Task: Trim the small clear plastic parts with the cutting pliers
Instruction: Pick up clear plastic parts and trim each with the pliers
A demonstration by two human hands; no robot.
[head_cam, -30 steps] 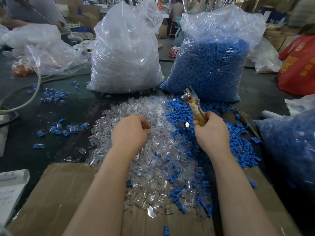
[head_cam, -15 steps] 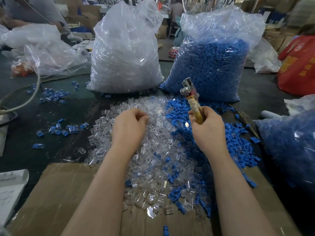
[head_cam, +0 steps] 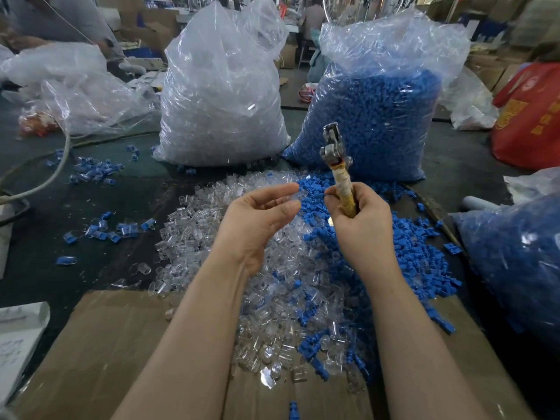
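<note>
Your left hand (head_cam: 257, 216) has lifted from the heap of clear plastic parts (head_cam: 230, 262), fingertips pinching one small clear plastic part (head_cam: 298, 197). Your right hand (head_cam: 360, 219) grips the tape-wrapped metal cutting pliers (head_cam: 336, 165) upright, ready to trim.

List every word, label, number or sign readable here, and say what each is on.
No text can be quoted.
Red bag at far right: yellow printed characters and a round emblem, too blurred to read.
White paper sheet at lower left: faint handwriting, too small to read.
</note>
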